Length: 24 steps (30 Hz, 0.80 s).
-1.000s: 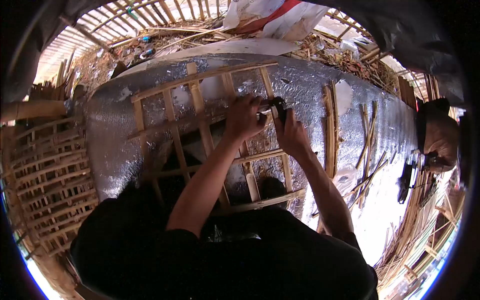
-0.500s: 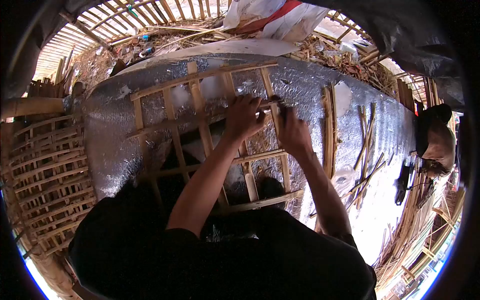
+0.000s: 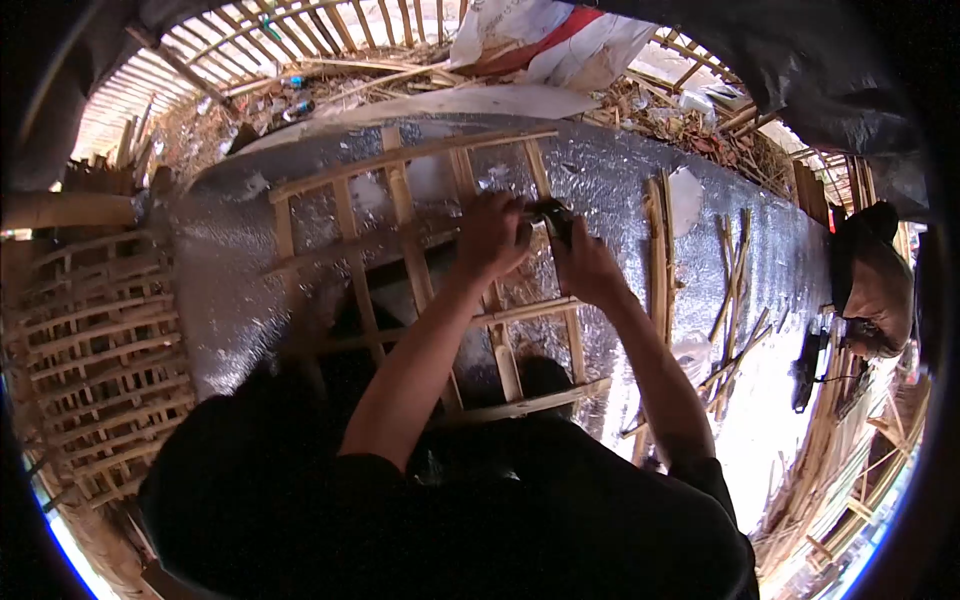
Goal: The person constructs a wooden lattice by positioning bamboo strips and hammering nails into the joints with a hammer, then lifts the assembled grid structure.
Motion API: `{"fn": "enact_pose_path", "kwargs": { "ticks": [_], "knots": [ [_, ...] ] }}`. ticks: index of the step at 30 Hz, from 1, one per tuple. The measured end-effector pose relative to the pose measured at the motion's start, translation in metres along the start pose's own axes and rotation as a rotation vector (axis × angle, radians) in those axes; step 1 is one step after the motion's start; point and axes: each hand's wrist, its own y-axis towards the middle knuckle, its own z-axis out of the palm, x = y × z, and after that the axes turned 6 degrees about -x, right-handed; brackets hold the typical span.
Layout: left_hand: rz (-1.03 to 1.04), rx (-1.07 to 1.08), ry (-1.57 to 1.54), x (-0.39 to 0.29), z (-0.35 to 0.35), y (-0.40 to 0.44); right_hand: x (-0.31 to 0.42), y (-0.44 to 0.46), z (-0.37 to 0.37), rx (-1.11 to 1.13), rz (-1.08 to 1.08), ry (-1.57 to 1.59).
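Note:
A lattice frame of bamboo slats (image 3: 405, 190) lies flat in front of me on a silvery sheet. My left hand (image 3: 490, 238) is closed on a cross slat in the upper right part of the lattice, fingers bent and thumb toward the right. In my right hand (image 3: 592, 272) is a dark tool that looks like a hammer (image 3: 553, 212); its head sits over the crossing near the right upright slat, close to my left fingertips. Whether a nail is there is hidden. My forearms and their shadow cover part of the lower lattice.
Loose bamboo strips (image 3: 660, 260) and thin sticks (image 3: 735, 270) lie on the silvery sheet (image 3: 225, 300) at right. A woven bamboo panel (image 3: 100, 360) stands at left. Sacks (image 3: 530, 45) and litter are at the back. A dark object with a cord (image 3: 805, 370) lies far right.
The hammer's head has tilted and shows more plainly beside my left fingers. My right hand has shifted slightly down. The left hand keeps its place on the lattice.

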Motion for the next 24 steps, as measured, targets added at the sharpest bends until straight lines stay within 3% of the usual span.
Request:
{"fn": "enact_pose_path", "kwargs": {
  "ticks": [4,6,8,10,12,15,18,24],
  "knots": [
    [0.003,0.054,-0.009,-0.005,-0.013,0.000,0.028,0.001,-0.041,0.079,0.474,0.218],
    [0.007,-0.042,-0.031,-0.001,-0.010,-0.002,0.027,-0.019,-0.041,-0.082,0.448,0.353],
    [-0.011,-0.137,-0.027,0.002,-0.013,-0.003,0.019,-0.042,-0.027,-0.130,0.564,0.280],
    [0.001,-0.227,0.134,0.008,-0.035,-0.010,0.022,-0.058,-0.030,-0.137,0.467,0.374],
    [0.003,-0.314,0.243,0.019,-0.055,-0.012,0.019,-0.071,-0.026,-0.138,0.536,0.384],
    [-0.158,-0.324,0.394,0.064,-0.067,-0.022,0.007,-0.079,-0.017,-0.155,0.541,0.374],
    [-0.173,-0.196,0.207,0.093,-0.072,-0.039,0.005,-0.076,-0.014,-0.149,0.643,0.416],
    [-0.182,-0.241,0.318,0.077,-0.069,-0.040,0.003,-0.073,-0.002,-0.154,0.736,0.513]
  ]
}}
